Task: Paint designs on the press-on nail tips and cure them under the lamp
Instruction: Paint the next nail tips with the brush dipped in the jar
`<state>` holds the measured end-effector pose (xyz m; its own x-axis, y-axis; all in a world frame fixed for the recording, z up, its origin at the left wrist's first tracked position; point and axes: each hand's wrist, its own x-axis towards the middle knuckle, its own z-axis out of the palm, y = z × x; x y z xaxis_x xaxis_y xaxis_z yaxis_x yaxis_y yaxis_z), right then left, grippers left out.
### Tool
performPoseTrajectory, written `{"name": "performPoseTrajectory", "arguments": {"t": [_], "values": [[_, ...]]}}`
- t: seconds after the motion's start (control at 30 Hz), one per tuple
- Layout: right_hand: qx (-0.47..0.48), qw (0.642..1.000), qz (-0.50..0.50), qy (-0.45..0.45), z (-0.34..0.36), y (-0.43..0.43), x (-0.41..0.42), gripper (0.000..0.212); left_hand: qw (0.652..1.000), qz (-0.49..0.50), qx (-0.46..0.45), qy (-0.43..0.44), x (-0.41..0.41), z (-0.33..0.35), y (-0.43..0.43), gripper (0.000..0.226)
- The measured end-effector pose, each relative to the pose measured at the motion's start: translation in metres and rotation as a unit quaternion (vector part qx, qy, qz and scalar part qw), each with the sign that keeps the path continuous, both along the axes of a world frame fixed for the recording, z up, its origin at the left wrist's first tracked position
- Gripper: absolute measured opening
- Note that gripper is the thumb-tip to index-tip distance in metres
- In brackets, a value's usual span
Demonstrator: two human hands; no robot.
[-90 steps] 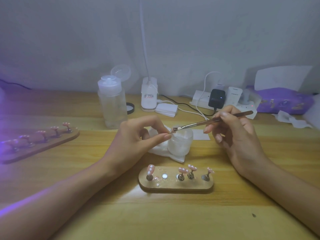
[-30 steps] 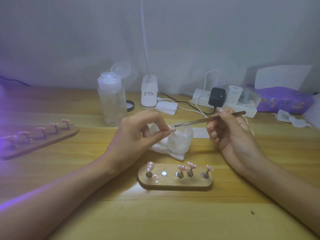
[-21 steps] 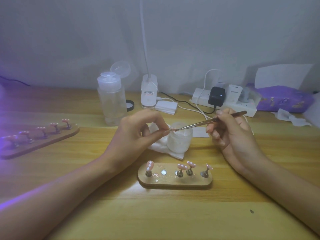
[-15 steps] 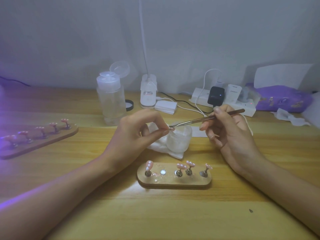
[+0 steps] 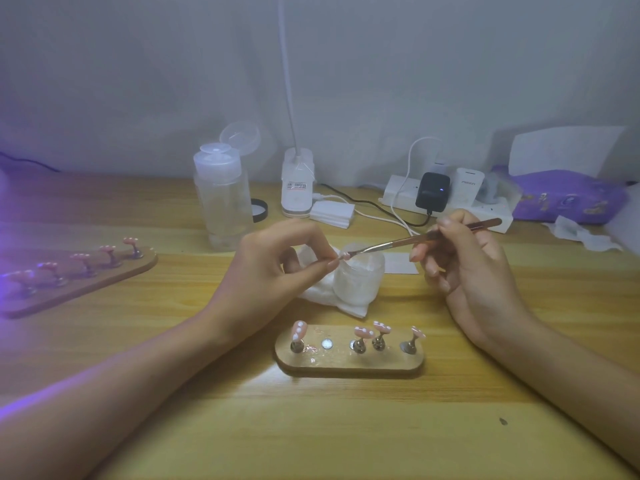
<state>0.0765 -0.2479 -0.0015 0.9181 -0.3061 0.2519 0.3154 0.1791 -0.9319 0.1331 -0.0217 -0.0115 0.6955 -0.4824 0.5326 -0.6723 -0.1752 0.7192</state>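
Observation:
My left hand (image 5: 277,268) pinches a small pink nail tip (image 5: 343,255) between thumb and forefinger, above a frosted jar (image 5: 360,282). My right hand (image 5: 464,268) grips a thin brush (image 5: 426,239) whose bristles touch that nail tip. In front of me lies a small wooden holder (image 5: 349,362) with several pink nail tips on metal stands and one bare magnet spot. A longer wooden holder (image 5: 79,282) with several pink tips sits at the left in purple light.
A white wipe (image 5: 322,292) lies under the jar. Behind stand a clear pump bottle (image 5: 223,199), a white lamp base (image 5: 298,183), a pad stack (image 5: 332,213), a power strip with chargers (image 5: 446,199) and a purple tissue pack (image 5: 568,197).
The brush tip has moved in small strokes over the nail tip held by my left hand. My right hand shifted slightly; my left hand stayed in place.

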Motion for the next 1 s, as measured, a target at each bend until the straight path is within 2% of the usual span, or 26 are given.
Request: {"name": "performPoseTrajectory", "arguments": {"t": [0.1,0.27,0.43,0.67,0.8,0.87,1.0], "values": [[-0.017,0.999,0.027,-0.042,0.000,0.001,-0.001,0.025,1.000,0.000,-0.002,-0.002,0.000,0.000,0.000,0.014],[-0.034,0.999,0.000,-0.021,-0.002,-0.001,-0.002,0.028,1.000,0.007,-0.006,0.011,-0.001,0.001,0.000,0.016],[-0.036,0.997,0.010,-0.072,0.001,0.000,-0.004,0.021,1.000,0.010,-0.004,0.011,-0.002,0.002,-0.001,0.015],[-0.092,0.994,-0.009,-0.049,-0.001,0.001,-0.004,0.027,1.000,0.007,0.000,0.018,0.000,-0.001,0.000,0.015],[-0.074,0.996,-0.019,-0.053,-0.001,-0.001,-0.006,0.028,0.999,0.044,0.014,0.009,-0.002,0.001,0.002,0.011],[-0.056,0.997,-0.020,-0.055,0.000,-0.002,-0.006,0.030,0.997,0.069,-0.019,0.012,-0.002,0.011,0.005,0.011],[-0.039,0.998,-0.007,-0.055,0.001,0.000,-0.006,0.031,0.983,0.058,-0.162,0.057,-0.004,0.042,0.014,0.009]]}}
